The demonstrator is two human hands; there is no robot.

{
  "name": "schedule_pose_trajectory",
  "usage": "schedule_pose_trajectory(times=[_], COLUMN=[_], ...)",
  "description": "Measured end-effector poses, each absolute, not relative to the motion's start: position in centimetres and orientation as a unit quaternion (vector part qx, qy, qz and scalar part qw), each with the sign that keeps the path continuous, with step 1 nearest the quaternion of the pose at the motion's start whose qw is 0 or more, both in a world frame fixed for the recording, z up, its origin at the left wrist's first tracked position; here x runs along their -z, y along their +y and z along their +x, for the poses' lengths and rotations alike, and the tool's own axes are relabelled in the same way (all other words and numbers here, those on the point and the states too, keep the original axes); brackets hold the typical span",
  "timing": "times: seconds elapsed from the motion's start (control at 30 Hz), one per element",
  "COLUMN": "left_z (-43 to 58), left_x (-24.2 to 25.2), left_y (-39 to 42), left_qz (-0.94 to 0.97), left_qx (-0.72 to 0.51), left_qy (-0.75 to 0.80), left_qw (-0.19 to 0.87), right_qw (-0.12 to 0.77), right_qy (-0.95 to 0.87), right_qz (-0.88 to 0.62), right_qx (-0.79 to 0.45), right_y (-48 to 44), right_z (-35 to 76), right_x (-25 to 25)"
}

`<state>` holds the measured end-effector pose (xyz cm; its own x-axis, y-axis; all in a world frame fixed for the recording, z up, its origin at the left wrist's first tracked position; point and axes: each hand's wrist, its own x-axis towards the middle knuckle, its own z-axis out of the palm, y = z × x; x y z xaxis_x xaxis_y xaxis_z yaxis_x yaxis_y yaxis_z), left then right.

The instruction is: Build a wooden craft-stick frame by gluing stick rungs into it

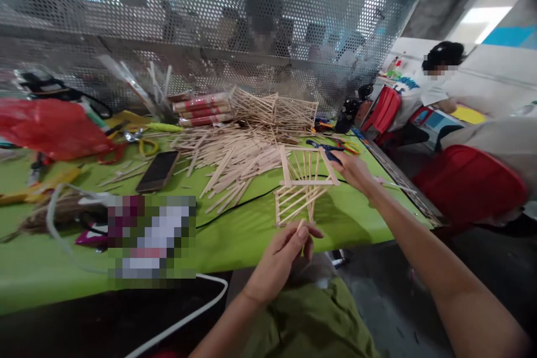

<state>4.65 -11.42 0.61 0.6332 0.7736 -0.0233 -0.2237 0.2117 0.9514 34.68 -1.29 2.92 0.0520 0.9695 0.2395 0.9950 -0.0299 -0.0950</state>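
Observation:
My left hand (289,245) is pinched near the table's front edge, with the pale tip of a short wooden stick (301,226) showing between thumb and forefinger. Just beyond it stands an open frame built of thin wooden sticks (310,183), with slanted bars on its sides. My right hand (351,172) reaches past the frame's right side, its fingers closed around a dark blue tool (332,155); its kind is hard to make out. Behind the frame spreads a loose pile of wooden sticks (239,162).
A phone (158,171), a red plastic bag (54,128) and yellow-handled scissors (147,147) lie to the left. A black cable (239,208) crosses the green tabletop. Stick structures (274,112) stand at the back before a perforated metal screen (188,17). People sit at the right.

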Motion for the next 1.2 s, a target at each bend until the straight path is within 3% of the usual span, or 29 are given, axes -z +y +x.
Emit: schedule_pose_trajectory(times=[0.2,0.37,0.5,0.77,0.9,1.2], left_z=[1.4,0.8,1.0,1.9,3.4,3.9], left_x=[-0.8,0.0,0.5,2.1,2.5,0.9], left_y=[-8.2,-4.9,-3.6,-2.4,-1.8,-2.1], left_qz=[0.606,0.77,0.841,0.855,0.839,0.778], left_qx=[-0.358,-0.233,-0.138,-0.079,-0.106,-0.145], left_qy=[0.368,0.447,0.42,0.422,0.453,0.532], left_qw=[0.608,0.392,0.314,0.291,0.281,0.3], right_qw=[0.065,0.084,0.133,0.192,0.163,0.269], right_qy=[-0.694,-0.714,-0.732,-0.778,-0.751,-0.704], right_qz=[-0.715,-0.694,-0.667,-0.546,-0.607,-0.635], right_qx=[0.046,0.035,0.013,-0.245,-0.201,-0.167], right_y=[2.9,3.8,1.8,-7.7,-7.9,-6.9], right_z=[33.8,33.8,33.6,30.4,29.4,30.4], right_x=[-0.4,0.2,-0.5,-0.9,0.5,1.2])
